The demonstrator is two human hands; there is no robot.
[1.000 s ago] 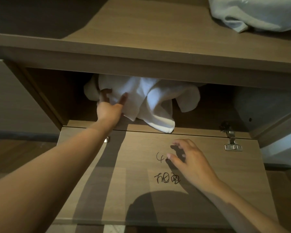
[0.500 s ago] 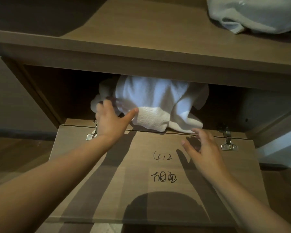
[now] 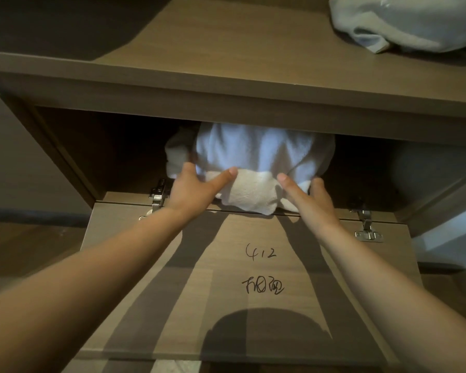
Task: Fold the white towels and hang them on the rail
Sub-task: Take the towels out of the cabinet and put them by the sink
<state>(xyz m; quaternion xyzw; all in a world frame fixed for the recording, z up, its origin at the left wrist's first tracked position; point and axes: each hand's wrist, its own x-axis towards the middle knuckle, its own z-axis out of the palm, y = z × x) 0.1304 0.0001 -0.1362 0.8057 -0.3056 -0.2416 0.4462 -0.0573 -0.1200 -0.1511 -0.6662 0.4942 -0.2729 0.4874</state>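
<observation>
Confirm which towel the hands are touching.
The white towel inside the open compartment, left hand and right hand both on it; the other towel lies untouched on the top shelf.

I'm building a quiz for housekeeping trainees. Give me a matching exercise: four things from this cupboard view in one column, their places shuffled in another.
Things: 1 white towel; 2 pale grey towel; 3 handwritten 412; 4 metal hinge.
Places: A mid door panel; B top shelf; C inside open compartment; D door's joint edge.
Pairs: 1-C, 2-B, 3-A, 4-D.
</observation>
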